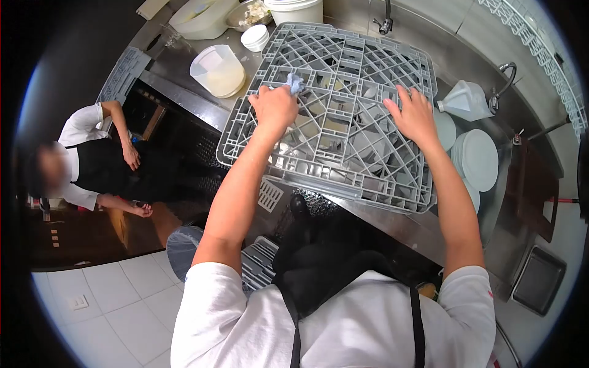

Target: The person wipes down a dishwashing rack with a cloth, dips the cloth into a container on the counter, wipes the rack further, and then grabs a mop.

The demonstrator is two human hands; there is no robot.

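A grey plastic lattice rack [356, 83] lies across the steel counter, with pale dishes or cups partly visible beneath its grid. On its left part rests my left hand [274, 109], its fingers closed around a crumpled light-blue cloth [294, 82] that pokes out beyond the fingertips. My right hand [412, 115] lies on the right part of the same lattice, fingers spread, holding nothing. What sits under the grid is too broken up by the bars to name exactly.
Stacked white plates [478, 161] stand in the sink at right, beside a translucent jug [469, 101] and a faucet [506, 83]. A plastic container [218, 72], small white tubs [255, 38] and a metal bowl [248, 15] are at back left. Another person [110, 165] stands at left.
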